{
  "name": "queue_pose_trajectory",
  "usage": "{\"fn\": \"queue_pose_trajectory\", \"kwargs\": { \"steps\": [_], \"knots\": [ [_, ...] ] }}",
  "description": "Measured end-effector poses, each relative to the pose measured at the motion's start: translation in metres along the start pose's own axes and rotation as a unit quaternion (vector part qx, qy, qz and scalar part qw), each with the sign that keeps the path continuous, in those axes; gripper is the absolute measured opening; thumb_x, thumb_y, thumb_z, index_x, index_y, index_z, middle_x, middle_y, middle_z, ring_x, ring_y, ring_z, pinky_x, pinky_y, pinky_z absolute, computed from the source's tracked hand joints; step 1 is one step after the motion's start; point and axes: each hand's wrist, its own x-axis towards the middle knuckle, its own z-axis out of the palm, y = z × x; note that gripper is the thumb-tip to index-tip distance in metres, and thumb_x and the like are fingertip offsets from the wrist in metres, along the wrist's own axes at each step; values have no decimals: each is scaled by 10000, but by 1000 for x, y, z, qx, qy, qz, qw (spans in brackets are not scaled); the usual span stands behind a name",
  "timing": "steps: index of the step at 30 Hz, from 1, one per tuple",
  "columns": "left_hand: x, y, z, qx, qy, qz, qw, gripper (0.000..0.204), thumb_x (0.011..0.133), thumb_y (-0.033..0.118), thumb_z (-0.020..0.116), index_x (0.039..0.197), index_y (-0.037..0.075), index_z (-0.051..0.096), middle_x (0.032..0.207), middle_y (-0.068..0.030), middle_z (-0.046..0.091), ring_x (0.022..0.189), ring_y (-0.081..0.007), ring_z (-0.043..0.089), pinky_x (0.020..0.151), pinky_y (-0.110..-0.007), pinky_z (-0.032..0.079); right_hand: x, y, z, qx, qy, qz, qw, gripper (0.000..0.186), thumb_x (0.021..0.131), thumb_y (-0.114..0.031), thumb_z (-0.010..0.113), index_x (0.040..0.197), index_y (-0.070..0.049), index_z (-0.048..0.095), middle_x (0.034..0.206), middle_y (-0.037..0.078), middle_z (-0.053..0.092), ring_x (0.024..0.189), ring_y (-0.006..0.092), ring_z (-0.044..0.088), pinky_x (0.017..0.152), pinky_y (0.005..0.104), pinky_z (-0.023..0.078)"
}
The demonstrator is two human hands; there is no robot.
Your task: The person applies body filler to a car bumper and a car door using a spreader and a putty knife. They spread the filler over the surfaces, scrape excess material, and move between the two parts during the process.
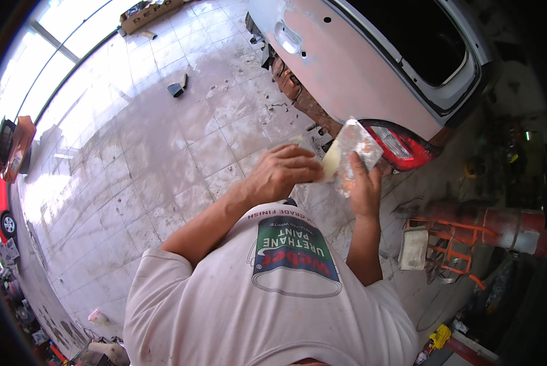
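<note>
My right hand has its grip clamped on a smeared flat mixing board, held up before the car's tail light. My left hand pinches a pale yellow spreader, its edge touching that board.

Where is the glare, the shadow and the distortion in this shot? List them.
Head view: windows blown out, glare washing the floor tiles; tile lines bend toward the black rim; right side by the orange stand lies in shadow; left hand on the spreader and right hand on the silvery board look slightly soft.
</note>
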Motion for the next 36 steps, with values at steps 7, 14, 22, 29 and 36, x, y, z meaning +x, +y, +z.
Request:
{"fn": "queue_pose_trajectory", "kwargs": {
  "steps": [7, 14, 22, 29, 36],
  "knots": [
    [22, 37, -42, -6, 49, 73, 996, 459, 878, 415, 765, 1290, 210, 759, 1394, -68, 675, 1365, -377, 560, 1184, -577, 397, 3, -3, -9, 323, 4, 8, 946, 411, 1007, -138, 647, 1386, 8, 583, 1258, 130, 700, 1119, 247, 706, 960, 427, 589],
    [19, 14, -23, -121, 30, 36, 992, 844, 819, 859, 572, 1371, 233, 698, 1451, -110, 574, 1367, -427, 474, 1124, -595, 395, -13, 8, 1, 507, -165, 110, 839, 427, 989, -153, 585, 1382, 13, 582, 1274, 162, 698, 1129, 281, 711, 976, 434, 588],
    [-2, -16, -60, -20, 7, -87, 996, 575, 831, 445, 727, 1285, 91, 724, 1341, -158, 642, 1282, -382, 559, 1102, -513, 425, -31, -23, 9, 15, -109, -61, 992, 438, 1038, -215, 630, 1414, 3, 583, 1290, 137, 707, 1161, 245, 695, 1002, 396, 527],
    [-27, -2, -10, -57, -178, -66, 980, 605, 648, 285, 773, 1229, 119, 751, 1275, -79, 681, 1269, -338, 573, 1085, -514, 400, -13, 7, 17, 93, 47, -8, 995, 399, 1054, -270, 646, 1357, -10, 624, 1248, 113, 702, 1102, 244, 711, 912, 371, 575],
    [8, 23, -37, -286, -51, 0, 957, 661, 633, 287, 806, 1259, 78, 763, 1301, -158, 660, 1301, -374, 561, 1139, -495, 385, -16, 33, 7, 325, 67, 96, 938, 352, 967, -110, 722, 1297, -39, 620, 1172, 67, 702, 1018, 190, 723, 839, 362, 630]
  ]
}}
